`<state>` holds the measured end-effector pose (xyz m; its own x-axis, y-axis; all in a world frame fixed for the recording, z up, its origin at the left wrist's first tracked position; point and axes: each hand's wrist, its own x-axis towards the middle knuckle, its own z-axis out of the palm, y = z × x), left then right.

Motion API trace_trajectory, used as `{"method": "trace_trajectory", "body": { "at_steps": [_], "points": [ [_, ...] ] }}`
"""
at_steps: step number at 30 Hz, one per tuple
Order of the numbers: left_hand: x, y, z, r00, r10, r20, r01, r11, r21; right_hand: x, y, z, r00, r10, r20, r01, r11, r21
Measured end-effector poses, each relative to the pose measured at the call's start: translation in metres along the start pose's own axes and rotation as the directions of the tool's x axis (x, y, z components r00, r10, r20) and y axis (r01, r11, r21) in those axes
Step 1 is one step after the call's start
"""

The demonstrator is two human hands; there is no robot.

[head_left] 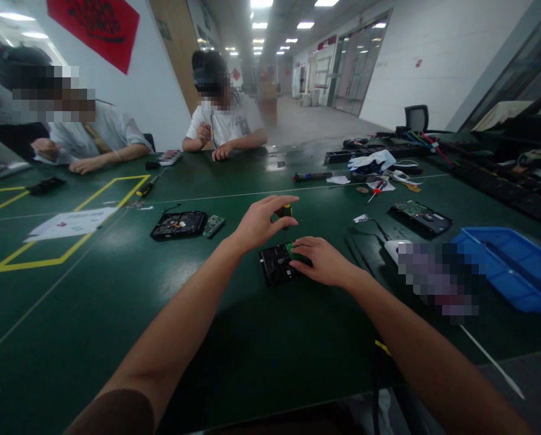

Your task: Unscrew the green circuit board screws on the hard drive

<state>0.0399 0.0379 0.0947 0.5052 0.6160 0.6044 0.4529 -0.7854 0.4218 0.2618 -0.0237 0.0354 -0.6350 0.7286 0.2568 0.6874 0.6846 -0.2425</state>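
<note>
A black hard drive point(275, 266) lies on the green table in front of me, with a bit of green circuit board point(290, 248) showing at its upper right. My right hand point(320, 260) grips the drive's right side, fingers and thumb bent over it. Just above, my left hand point(262, 222) has its thumb and fingers around the yellow-and-black handle of a screwdriver point(287, 211). The screwdriver's tip is too small to make out. To the left sit another opened drive point(179, 225) and a loose circuit board point(214, 226).
Right of me are a third drive point(421, 217), a blue tray point(519, 272) and a blurred-out object with a cable. Farther back lie a red screwdriver point(378, 188), a dark screwdriver point(313, 176) and white gloves point(371, 162). Two people point(227, 121) sit across the table point(116, 314).
</note>
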Motion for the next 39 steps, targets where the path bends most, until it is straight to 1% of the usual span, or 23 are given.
{"method": "trace_trajectory", "body": {
  "at_steps": [3,7,9,13,15,20,25,33,37,39],
  "points": [
    [-0.001,0.000,-0.002,1.000,0.007,0.026,-0.006,1.000,-0.008,0.000,0.000,0.000,1.000,-0.003,-0.001,0.003,1.000,-0.003],
    [-0.002,-0.004,-0.005,0.993,-0.011,0.118,0.024,0.994,-0.111,0.000,-0.002,-0.001,1.000,-0.004,-0.001,0.004,1.000,0.004],
    [-0.002,-0.007,-0.005,0.991,-0.004,0.132,0.019,0.993,-0.116,0.000,-0.002,-0.002,1.000,-0.002,-0.002,0.002,1.000,0.010],
    [-0.001,-0.007,-0.004,0.997,0.023,0.071,-0.022,1.000,-0.014,0.000,-0.002,-0.002,1.000,-0.002,-0.002,0.002,1.000,0.010],
    [0.000,-0.006,-0.001,0.998,0.032,0.054,-0.033,0.999,0.009,0.000,-0.002,-0.002,1.000,-0.001,0.001,0.001,1.000,0.004],
    [0.000,-0.002,0.003,1.000,0.017,0.011,-0.018,0.999,0.041,0.000,-0.002,-0.001,1.000,0.001,0.011,-0.001,1.000,-0.007],
    [0.000,0.000,0.004,0.999,0.009,-0.034,-0.006,0.998,0.067,0.000,-0.001,0.000,1.000,-0.003,-0.002,0.003,1.000,-0.004],
    [-0.001,-0.002,0.005,0.999,0.009,-0.034,-0.007,0.998,0.059,0.001,0.000,0.000,1.000,-0.012,-0.015,0.013,1.000,0.013],
    [0.000,-0.001,0.003,1.000,0.002,-0.017,-0.001,1.000,0.016,0.000,-0.001,0.000,1.000,-0.010,-0.019,0.010,1.000,0.021],
    [0.000,0.000,0.000,1.000,0.008,0.014,-0.008,1.000,-0.020,0.000,-0.001,0.000,1.000,-0.007,-0.019,0.008,1.000,0.019]
  ]
}}
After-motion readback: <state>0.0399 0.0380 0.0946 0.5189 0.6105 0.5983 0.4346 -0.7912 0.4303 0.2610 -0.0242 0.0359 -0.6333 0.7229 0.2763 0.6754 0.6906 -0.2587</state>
